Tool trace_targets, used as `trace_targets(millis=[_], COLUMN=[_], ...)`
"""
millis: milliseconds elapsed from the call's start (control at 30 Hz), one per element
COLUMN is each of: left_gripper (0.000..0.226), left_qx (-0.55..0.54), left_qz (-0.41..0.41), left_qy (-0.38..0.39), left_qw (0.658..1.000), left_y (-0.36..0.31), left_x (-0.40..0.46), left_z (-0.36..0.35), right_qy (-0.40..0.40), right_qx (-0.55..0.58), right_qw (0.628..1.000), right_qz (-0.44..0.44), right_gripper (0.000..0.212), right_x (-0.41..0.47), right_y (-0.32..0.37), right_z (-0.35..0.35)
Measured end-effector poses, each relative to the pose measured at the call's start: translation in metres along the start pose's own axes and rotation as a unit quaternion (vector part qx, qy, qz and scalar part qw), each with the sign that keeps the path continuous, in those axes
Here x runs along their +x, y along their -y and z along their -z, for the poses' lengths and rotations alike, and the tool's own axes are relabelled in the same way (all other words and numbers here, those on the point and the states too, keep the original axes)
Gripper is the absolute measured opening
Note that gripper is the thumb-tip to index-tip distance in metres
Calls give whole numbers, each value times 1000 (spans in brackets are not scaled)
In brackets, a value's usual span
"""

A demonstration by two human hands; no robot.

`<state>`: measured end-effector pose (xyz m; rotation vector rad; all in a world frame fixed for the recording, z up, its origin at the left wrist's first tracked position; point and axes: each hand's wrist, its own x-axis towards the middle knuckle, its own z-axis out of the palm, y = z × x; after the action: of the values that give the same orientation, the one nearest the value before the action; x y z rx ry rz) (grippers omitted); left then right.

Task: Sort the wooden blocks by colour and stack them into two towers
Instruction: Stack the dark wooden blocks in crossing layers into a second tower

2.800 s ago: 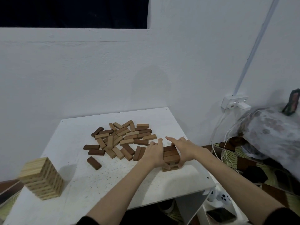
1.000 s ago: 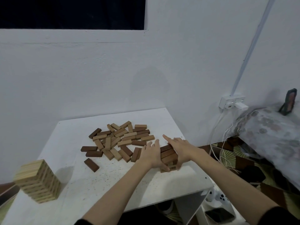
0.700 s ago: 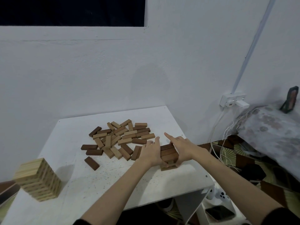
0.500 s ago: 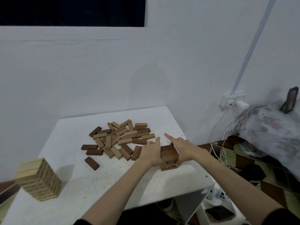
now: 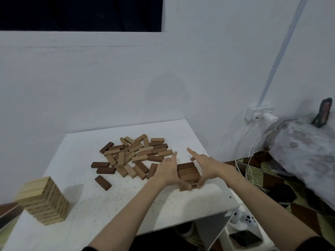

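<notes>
A short dark brown block tower (image 5: 187, 173) stands near the right edge of the white table (image 5: 112, 200). My left hand (image 5: 167, 171) presses flat against its left side, fingers straight. On the tower's right side my right hand (image 5: 204, 164) presses with straight fingers, index pointing forward. A tall light-wood tower (image 5: 43, 200) stands at the table's front left. A loose pile of mixed light and dark blocks (image 5: 134, 154) lies in the middle of the table. One dark block (image 5: 102, 182) lies apart in front of the pile.
The table meets a white wall at the back. To the right are a wall socket with cables (image 5: 260, 114), a covered bundle (image 5: 308, 151), and on the floor a phone (image 5: 245, 239) and a white controller (image 5: 244, 219).
The dark tower's slanted layers have been squared up between my palms. Both hands have stayed at its sides, and the view has shifted slightly.
</notes>
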<state>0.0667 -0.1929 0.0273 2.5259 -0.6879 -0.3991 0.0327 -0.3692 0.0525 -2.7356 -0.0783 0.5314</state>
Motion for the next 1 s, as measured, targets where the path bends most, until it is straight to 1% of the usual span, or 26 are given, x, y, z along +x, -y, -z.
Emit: trace_targets(millis=[33, 100, 167, 200, 233, 300, 333, 400, 467, 533, 567, 633, 667, 733, 767, 833, 867, 933, 967, 1000], left_gripper=[130, 118, 99, 87, 75, 58, 54, 50, 42, 52, 55, 62, 70, 86, 89, 89, 89, 90, 90, 90], left_qx=[-56, -195, -336, -391, -435, -516, -556, -607, -614, -618, -631, -636, -636, -643, -656, -636, -641, -634, -627, -632], left_qz=[5, 22, 38, 45, 48, 46, 45, 37, 32, 6, 8, 24, 40, 69, 77, 82, 75, 64, 69, 65], left_qy=[-11, -30, -62, -83, -111, -159, -161, -144, -144, -136, -125, -129, -125, -134, -130, -136, -135, -137, -144, -145], left_qw=[998, 980, 939, 915, 892, 840, 815, 781, 776, 774, 765, 760, 761, 751, 739, 755, 752, 758, 762, 758], left_y=[4, 9, 10, 9, 7, 0, -6, -14, -20, -22, -24, -19, -21, -10, -4, 0, -1, -6, -6, -6], left_x=[-1, -6, -13, -16, -19, -22, -24, -25, -25, -23, -23, -16, -15, 2, 11, 16, 15, 12, 13, 13], left_z=[4, 12, 15, 12, 8, -6, -15, -34, -45, -56, -61, -72, -75, -97, -112, -124, -120, -112, -112, -113], right_qy=[3, -13, -69, -105, -141, -197, -215, -232, -234, -230, -230, -232, -233, -234, -238, -242, -243, -245, -246, -249], right_qx=[40, 134, 230, 287, 351, 475, 524, 584, 618, 634, 644, 666, 673, 677, 676, 678, 678, 673, 672, 670], right_qw=[999, 991, 971, 952, 926, 857, 824, 777, 749, 736, 728, 707, 701, 696, 696, 693, 692, 696, 698, 698], right_qz=[0, 3, 3, 0, -6, -24, -32, -41, -48, -53, -52, -51, -49, -46, -46, -47, -48, -44, -39, -36], right_gripper=[134, 125, 107, 96, 86, 70, 69, 71, 66, 73, 74, 67, 64, 62, 62, 60, 59, 59, 61, 66], right_x=[-4, -14, -21, -22, -22, -20, -19, -17, -15, -12, -12, -12, -12, -11, -12, -12, -12, -11, -11, -11], right_y=[-3, -10, -17, -18, -18, -13, -10, -3, 7, 13, 16, 20, 21, 23, 25, 29, 30, 30, 31, 32], right_z=[6, 16, 17, 12, 6, -10, -19, -36, -51, -64, -69, -74, -76, -78, -78, -78, -78, -79, -79, -80])
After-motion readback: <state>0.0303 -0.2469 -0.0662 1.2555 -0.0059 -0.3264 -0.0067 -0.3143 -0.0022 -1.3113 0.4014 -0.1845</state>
